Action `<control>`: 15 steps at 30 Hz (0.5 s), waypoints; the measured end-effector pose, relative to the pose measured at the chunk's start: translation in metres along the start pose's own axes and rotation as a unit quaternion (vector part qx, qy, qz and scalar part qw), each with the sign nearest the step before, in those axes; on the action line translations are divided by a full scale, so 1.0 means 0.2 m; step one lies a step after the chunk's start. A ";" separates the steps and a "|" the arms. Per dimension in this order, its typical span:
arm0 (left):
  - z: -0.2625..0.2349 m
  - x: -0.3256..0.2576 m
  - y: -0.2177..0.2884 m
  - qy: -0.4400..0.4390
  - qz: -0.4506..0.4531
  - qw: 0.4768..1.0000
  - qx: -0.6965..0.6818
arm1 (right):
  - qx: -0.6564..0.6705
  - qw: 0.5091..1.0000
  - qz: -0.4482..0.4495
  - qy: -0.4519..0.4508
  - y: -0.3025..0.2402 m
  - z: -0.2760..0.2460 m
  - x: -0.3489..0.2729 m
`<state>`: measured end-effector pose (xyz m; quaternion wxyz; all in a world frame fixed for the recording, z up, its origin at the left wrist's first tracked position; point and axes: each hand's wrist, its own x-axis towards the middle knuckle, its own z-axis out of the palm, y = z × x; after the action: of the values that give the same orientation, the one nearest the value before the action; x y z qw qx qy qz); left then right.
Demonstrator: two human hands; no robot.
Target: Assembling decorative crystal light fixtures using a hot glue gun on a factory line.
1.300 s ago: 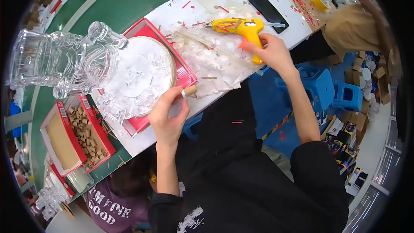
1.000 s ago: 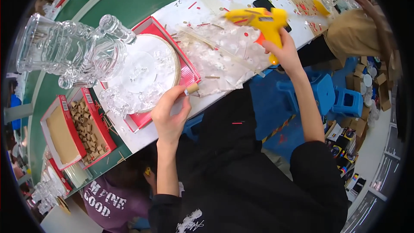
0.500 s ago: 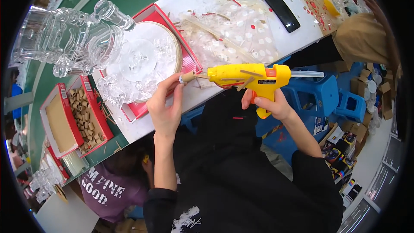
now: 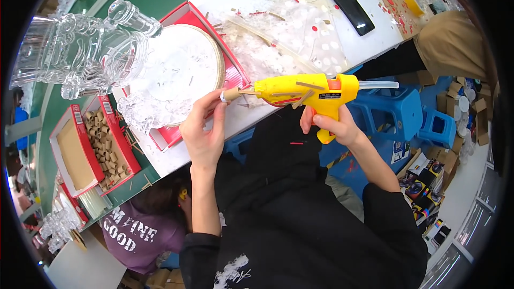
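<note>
A short brown cardboard tube [image 4: 231,94] with a white end is pinched between the thumb and fingers of my left hand [image 4: 205,128]. My right hand [image 4: 338,125] grips the handle of a yellow hot glue gun [image 4: 302,88]. The gun's nozzle points left and meets the open end of the tube; whether it goes inside I cannot tell. From its back end sticks a clear glue stick [image 4: 379,84]. Thin brown strips cling to the gun's side. Beyond my left hand, a round white disc [image 4: 184,53] with clear plastic bits lies in a red box [image 4: 229,53].
Tall clear glass-like vessels [image 4: 80,56] stand at left. Another red box holds many cardboard tubes [image 4: 104,147], beside an open tray [image 4: 75,152]. A black phone [image 4: 350,9] lies on the scrap-strewn white table. Blue stools [image 4: 393,112] stand at right. A person in purple [image 4: 142,230] sits lower left.
The glue gun and my right hand have shifted slightly left and toward the tube. My left hand keeps its pinch on the tube, nearly still.
</note>
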<state>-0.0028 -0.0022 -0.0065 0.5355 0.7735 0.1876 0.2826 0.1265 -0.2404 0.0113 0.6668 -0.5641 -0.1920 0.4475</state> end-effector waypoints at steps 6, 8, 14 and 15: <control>0.00 0.00 0.00 -0.003 -0.002 1.000 -0.004 | 0.001 1.000 -0.006 0.003 0.00 0.02 0.02; 0.00 0.00 0.00 -0.004 0.000 1.000 0.000 | -0.002 1.000 -0.008 0.006 0.01 0.02 0.03; 0.00 0.00 0.01 -0.001 -0.002 1.000 -0.002 | -0.010 1.000 -0.004 0.023 0.01 0.01 0.02; 0.00 0.00 0.01 -0.002 -0.003 1.000 -0.001 | -0.009 0.999 0.002 0.031 0.01 0.02 0.02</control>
<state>-0.0026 -0.0026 -0.0044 0.5369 0.7731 0.1886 0.2800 0.1245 -0.2351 0.0098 0.6663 -0.5840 -0.1743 0.4298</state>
